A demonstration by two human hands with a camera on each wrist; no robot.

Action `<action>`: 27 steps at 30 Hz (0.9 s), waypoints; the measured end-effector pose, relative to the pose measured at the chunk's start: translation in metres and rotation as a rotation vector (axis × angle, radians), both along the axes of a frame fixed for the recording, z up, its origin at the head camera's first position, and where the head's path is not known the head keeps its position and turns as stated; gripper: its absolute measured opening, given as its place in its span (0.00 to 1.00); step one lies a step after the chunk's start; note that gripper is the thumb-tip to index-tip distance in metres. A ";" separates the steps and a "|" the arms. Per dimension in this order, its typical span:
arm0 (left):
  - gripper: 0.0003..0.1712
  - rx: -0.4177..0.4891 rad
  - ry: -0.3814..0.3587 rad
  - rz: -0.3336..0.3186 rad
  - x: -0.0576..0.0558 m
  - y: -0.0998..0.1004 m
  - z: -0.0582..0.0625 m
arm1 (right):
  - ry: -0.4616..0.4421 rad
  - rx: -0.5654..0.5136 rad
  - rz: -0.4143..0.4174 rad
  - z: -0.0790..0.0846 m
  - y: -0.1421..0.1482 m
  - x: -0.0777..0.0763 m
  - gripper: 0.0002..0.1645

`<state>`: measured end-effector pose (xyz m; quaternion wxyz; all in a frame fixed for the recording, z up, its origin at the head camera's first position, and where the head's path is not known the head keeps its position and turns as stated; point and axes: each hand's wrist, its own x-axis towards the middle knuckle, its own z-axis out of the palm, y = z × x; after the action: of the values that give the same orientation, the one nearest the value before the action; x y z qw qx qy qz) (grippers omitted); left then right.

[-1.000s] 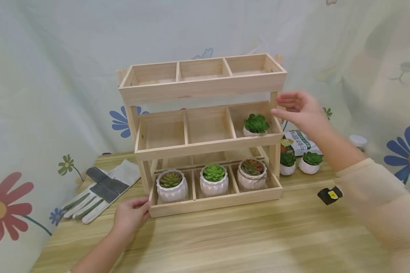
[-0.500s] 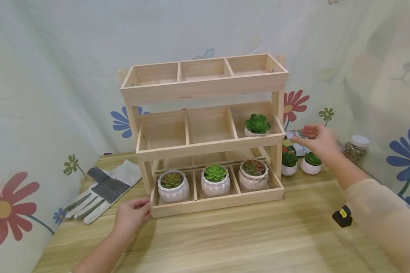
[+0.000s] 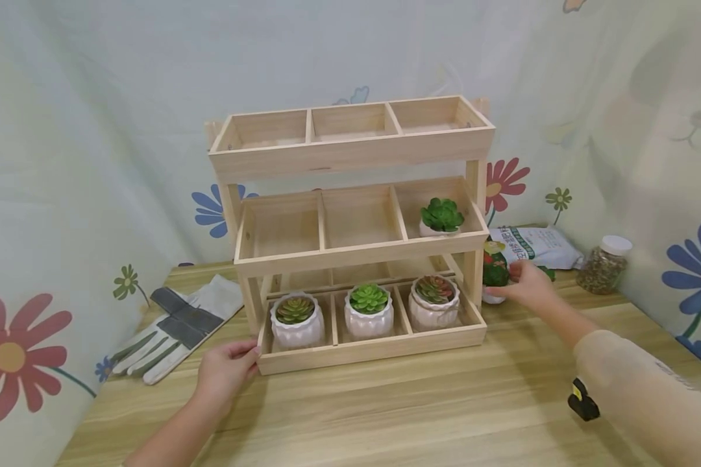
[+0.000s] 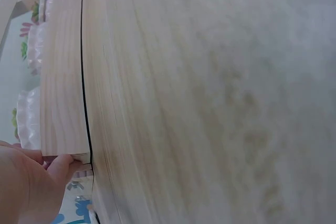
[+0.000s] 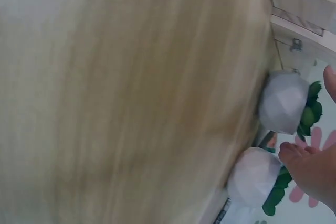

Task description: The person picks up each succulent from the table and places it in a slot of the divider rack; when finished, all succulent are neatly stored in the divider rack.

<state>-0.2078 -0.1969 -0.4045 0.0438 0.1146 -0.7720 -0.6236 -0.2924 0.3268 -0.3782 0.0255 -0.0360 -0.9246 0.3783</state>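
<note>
My left hand grips the front left corner of the lowest tray of a three-tier wooden plant stand; in the left wrist view, thumb and fingers pinch that corner. To the right of the stand, my right hand reaches to a small potted succulent. The right wrist view has its white pot near the gap between thumb and fingers, which stand apart. Another white pot lies beside the fingertips; in the head view the hand mostly hides it.
Three succulents in white ribbed pots fill the bottom tray, and one green succulent sits in the middle tier's right compartment. Work gloves lie left. A white bag, a lidded jar and a black object are right.
My right hand has come down from beside the middle tier to the small potted succulents at the right. My left hand keeps its grip on the stand's corner.
</note>
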 end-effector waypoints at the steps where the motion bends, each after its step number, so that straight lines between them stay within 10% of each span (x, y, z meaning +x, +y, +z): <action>1: 0.16 -0.001 -0.001 0.000 0.000 0.000 0.000 | -0.001 0.011 -0.002 -0.003 -0.001 0.000 0.62; 27: 0.15 0.017 0.016 0.002 0.000 0.001 -0.001 | 0.099 0.132 -0.140 -0.028 -0.017 -0.012 0.48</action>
<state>-0.2081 -0.1963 -0.4053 0.0495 0.1106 -0.7661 -0.6312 -0.3048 0.3095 -0.4066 0.0997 -0.0800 -0.9404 0.3153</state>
